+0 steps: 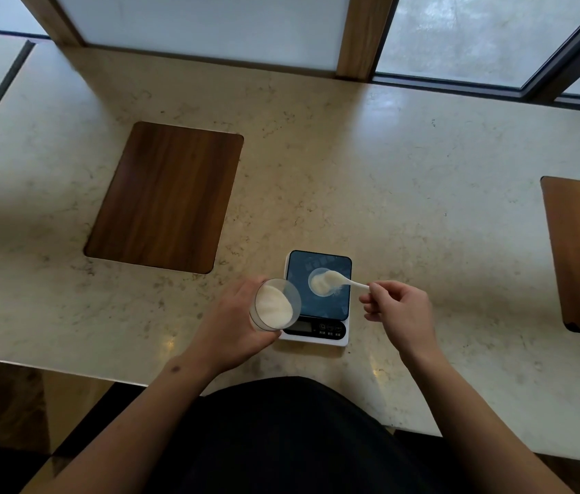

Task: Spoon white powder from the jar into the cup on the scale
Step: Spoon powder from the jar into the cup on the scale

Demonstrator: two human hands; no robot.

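Pale marble counter (pixel 406 165) under frosted window panes, two dark wooden boards inset. Left hand (pixel 235 326) wrapped closed around clear jar (pixel 274 304), tilted toward scale (pixel 317 297), roughly half full of white powder. Right hand (pixel 399 308) pinching handle end of white spoon (pixel 345 281), fingers curled shut. Spoon bowl heaped with powder, over small clear cup (pixel 322 281) on dark scale platform; some powder already in cup.

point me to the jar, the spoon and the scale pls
jar (pixel 274 305), head view, on the powder inside it.
spoon (pixel 355 284), head view, on the handle.
scale (pixel 331 304), head view, on the bare dark platform.
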